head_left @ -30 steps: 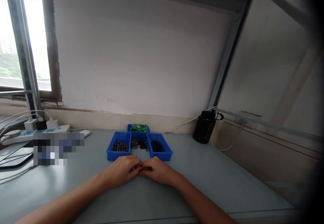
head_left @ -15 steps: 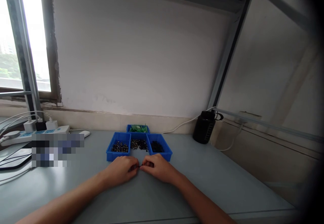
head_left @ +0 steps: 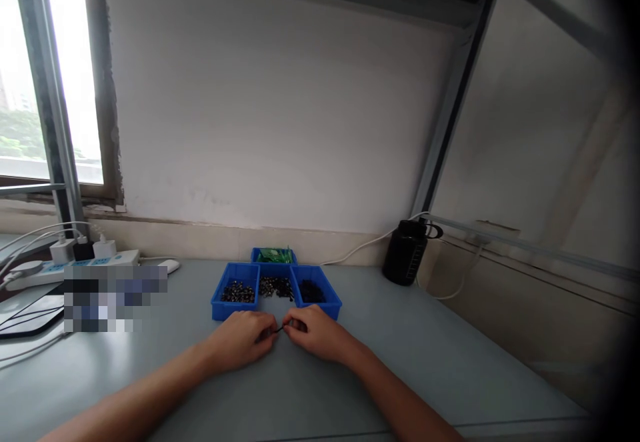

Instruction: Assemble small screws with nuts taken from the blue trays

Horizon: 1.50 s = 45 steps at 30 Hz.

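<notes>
My left hand and my right hand meet low over the grey table, fingertips pinched close together. Between them shows a small, thin dark piece, its ends hidden in the fingers of both hands; its kind is too small to tell. Just beyond my left hand is a blue bin holding small shiny metal parts. Behind my right hand another blue bin contains small black parts. Loose metal and dark pieces are heaped between these bins.
A further blue bin with green packets stands at the back by the wall. To the right is a black water bottle. A power strip with plugs and cables, a white mouse and a dark flat device lie left.
The fingertips have drawn slightly apart, so more of the thin dark piece shows between them. The whole view has shifted a little; the bins stay in place.
</notes>
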Each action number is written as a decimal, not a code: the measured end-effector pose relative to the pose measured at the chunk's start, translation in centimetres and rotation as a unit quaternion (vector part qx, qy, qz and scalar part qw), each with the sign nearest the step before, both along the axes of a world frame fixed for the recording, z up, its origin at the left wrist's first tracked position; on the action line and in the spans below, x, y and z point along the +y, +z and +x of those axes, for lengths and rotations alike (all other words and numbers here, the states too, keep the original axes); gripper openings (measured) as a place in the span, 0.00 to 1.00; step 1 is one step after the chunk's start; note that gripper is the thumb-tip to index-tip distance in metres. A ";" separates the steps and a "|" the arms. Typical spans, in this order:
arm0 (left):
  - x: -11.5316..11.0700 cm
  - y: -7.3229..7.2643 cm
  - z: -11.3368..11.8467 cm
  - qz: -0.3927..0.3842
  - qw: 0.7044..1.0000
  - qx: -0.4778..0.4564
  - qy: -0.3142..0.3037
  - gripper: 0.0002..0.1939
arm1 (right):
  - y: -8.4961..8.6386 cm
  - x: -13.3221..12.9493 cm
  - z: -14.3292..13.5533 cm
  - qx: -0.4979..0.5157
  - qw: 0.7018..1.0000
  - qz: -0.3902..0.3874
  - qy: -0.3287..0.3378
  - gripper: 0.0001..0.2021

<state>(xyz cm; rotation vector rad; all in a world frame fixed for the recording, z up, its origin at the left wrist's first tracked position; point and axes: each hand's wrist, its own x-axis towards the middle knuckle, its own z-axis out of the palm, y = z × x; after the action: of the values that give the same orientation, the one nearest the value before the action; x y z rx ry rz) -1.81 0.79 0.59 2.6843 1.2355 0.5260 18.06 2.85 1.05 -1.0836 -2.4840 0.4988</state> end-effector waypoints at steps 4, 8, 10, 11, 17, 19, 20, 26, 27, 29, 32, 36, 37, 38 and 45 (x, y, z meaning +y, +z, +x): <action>-0.1 0.1 0.0 0.030 1.000 0.004 -0.009 0.08 | -0.1 -0.1 0.0 -0.028 0.999 0.002 0.022 0.10; -0.1 -0.1 0.0 0.027 0.999 -0.031 -0.022 0.10 | 0.1 -0.4 -0.1 -0.013 0.999 -0.027 0.041 0.11; 0.1 -0.3 -0.1 0.019 0.998 -0.053 -0.027 0.09 | 0.3 -0.5 -0.1 0.008 0.997 -0.050 0.051 0.11; 0.2 -0.5 -0.1 0.017 0.997 -0.064 -0.029 0.08 | 0.4 -0.5 -0.1 0.017 0.997 -0.059 0.055 0.11; 0.8 -1.0 -0.4 0.015 0.995 -0.080 -0.064 0.08 | 0.4 -0.4 0.0 0.035 0.995 -0.082 0.054 0.10; 0.6 -0.8 -0.3 0.020 0.995 -0.074 -0.066 0.08 | 0.3 -0.4 0.0 0.031 0.995 -0.079 0.047 0.10; 0.5 -0.7 -0.2 0.022 0.995 -0.071 -0.061 0.07 | 0.2 -0.4 0.0 0.029 0.996 -0.076 0.042 0.09; 0.2 -0.2 0.0 -0.007 0.999 -0.038 -0.008 0.05 | 0.2 -0.6 -0.2 0.033 0.996 -0.074 0.041 0.08; 0.3 -0.3 0.0 -0.012 0.999 -0.030 -0.009 0.05 | 0.2 -0.6 -0.2 0.031 0.996 -0.070 0.043 0.09; 0.4 -0.5 0.0 -0.011 1.000 -0.015 -0.019 0.05 | 0.1 -0.7 -0.3 0.022 0.997 -0.052 0.043 0.10; 0.4 -0.8 0.0 0.003 0.999 0.000 -0.032 0.06 | 0.0 -0.5 -0.3 0.005 0.999 -0.024 0.039 0.12; 0.4 -0.5 -0.1 0.009 1.000 -0.006 -0.020 0.08 | 0.0 -0.2 -0.1 0.020 0.999 -0.038 0.033 0.11; 0.3 -0.4 -0.1 0.007 1.000 -0.009 -0.019 0.09 | 0.1 -0.2 0.0 0.024 0.998 -0.046 0.029 0.10; 0.3 -0.3 -0.1 0.005 1.000 -0.012 -0.019 0.09 | 0.1 -0.1 0.0 0.026 0.998 -0.054 0.025 0.10; 0.1 -0.1 -0.3 0.000 1.000 -0.019 -0.020 0.07 | 0.1 0.3 0.4 0.044 0.996 -0.077 0.018 0.10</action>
<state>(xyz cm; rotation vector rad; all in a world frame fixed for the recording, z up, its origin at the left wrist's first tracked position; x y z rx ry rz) -2.11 0.90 0.53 2.6792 1.1702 0.5689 18.48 3.19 1.19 -1.0503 -2.4238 0.7443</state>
